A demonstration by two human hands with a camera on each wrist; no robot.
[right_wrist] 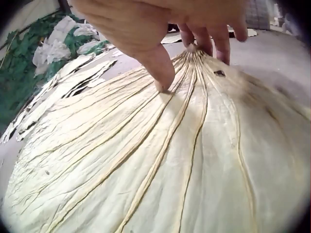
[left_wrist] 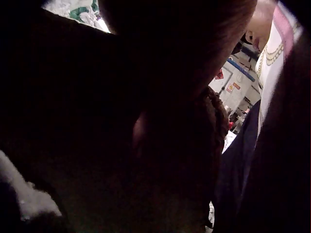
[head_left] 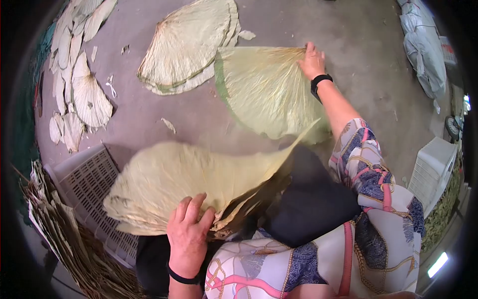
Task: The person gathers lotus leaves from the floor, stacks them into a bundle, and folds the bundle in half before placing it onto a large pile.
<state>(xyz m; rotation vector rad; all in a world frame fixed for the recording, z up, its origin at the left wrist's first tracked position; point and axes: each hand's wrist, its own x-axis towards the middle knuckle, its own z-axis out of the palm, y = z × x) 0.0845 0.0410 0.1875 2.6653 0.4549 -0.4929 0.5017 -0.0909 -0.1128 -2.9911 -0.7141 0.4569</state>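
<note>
In the head view a pale green fan-shaped dried leaf (head_left: 269, 84) is over the floor at the upper middle. My right hand (head_left: 312, 62) pinches its pointed, ribbed corner; in the right wrist view the thumb of that hand (right_wrist: 160, 39) lies on top of the leaf (right_wrist: 160, 145), the other fingers beyond its tip. A stack of yellowish leaves (head_left: 179, 174) rests over the lap, and my left hand (head_left: 189, 231) holds its near edge, fingers on top, thumb side partly hidden. The left wrist view is mostly dark.
A pile of fan leaves (head_left: 189, 40) lies on the floor (head_left: 368, 65) ahead. Scattered leaves (head_left: 89, 97) lie at the left, above a grey plastic crate (head_left: 92, 182) and a bundle of stacked leaves (head_left: 64, 234). At the right are a white crate (head_left: 432, 167) and white sacks (head_left: 423, 50).
</note>
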